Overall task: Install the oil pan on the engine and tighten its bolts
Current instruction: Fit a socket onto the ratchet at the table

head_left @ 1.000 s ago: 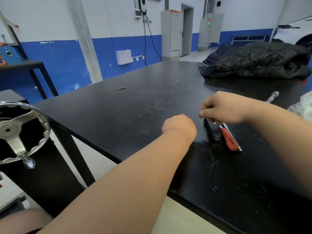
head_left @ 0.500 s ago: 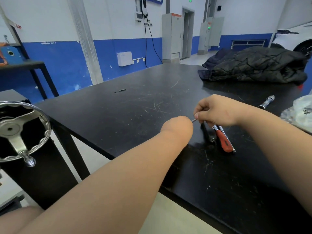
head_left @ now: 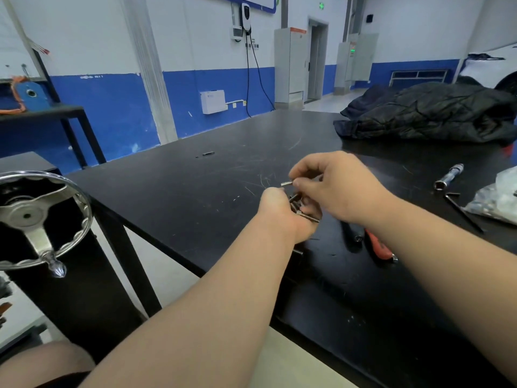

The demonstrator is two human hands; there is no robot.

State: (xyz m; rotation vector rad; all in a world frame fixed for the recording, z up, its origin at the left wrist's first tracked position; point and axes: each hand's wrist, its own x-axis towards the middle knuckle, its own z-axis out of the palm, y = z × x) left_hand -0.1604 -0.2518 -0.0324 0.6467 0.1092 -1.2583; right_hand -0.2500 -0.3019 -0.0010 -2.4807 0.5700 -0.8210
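Observation:
Over the black table [head_left: 195, 197], my left hand [head_left: 282, 217] is cupped around several small metal bolts [head_left: 303, 212], their shafts sticking out between the fingers. Just above it, my right hand [head_left: 335, 186] pinches one more bolt [head_left: 286, 184] between thumb and fingertips, its silver end pointing left. The two hands nearly touch. No oil pan or engine is in view.
A red-handled tool [head_left: 377, 247] and a black tool [head_left: 349, 236] lie under my right forearm. At right are a socket extension [head_left: 449, 177], a black hex key [head_left: 463, 210] and a plastic bag [head_left: 500, 197]. A dark jacket [head_left: 430, 113] lies at the back; a chrome handwheel [head_left: 36, 219] stands at left.
My right hand lifted a bolt off the table near the red tool and brought it left to my left hand, which has turned up to show the bolts it holds.

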